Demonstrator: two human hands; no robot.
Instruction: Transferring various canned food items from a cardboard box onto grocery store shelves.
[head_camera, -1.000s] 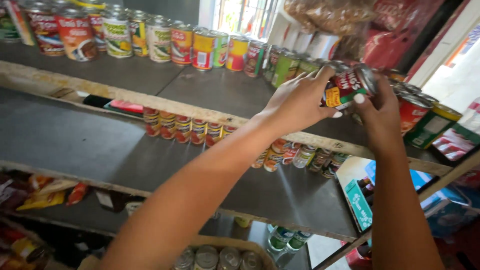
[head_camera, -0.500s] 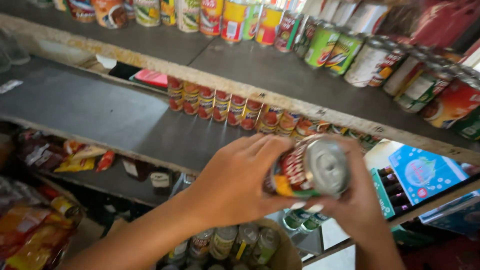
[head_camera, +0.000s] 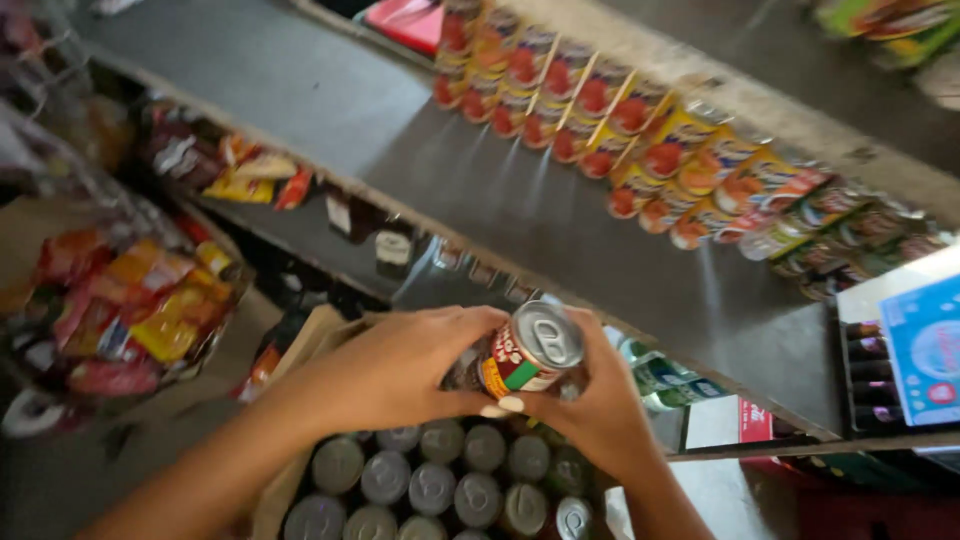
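Can (head_camera: 527, 357) with a red, green and white label sits between both hands, low in the middle of the view, above a cardboard box (head_camera: 300, 345) packed with more cans (head_camera: 430, 480). Only its silver lid and a strip of label show; the lower body is hidden behind the fingers, and its base cannot be seen. It lies tilted, with the lid pointing up and to the right toward the camera, and its long axis runs from lower left to upper right.

The left hand (head_camera: 395, 370) wraps over the can from the left, fingers curled around its side. The right hand (head_camera: 590, 410) cups it from below and the right, thumb pressed on the label; the rest of its fingers are hidden behind the can.

The cans in the box show only their grey tops, and the bottom edge of the view cuts off the nearest row. A dark shelf (head_camera: 560, 220) runs across above, with a row of small red and yellow tins (head_camera: 600, 115) at its back, blurred. Bright snack packets (head_camera: 140, 300) hang at the left, too smeared to make out.
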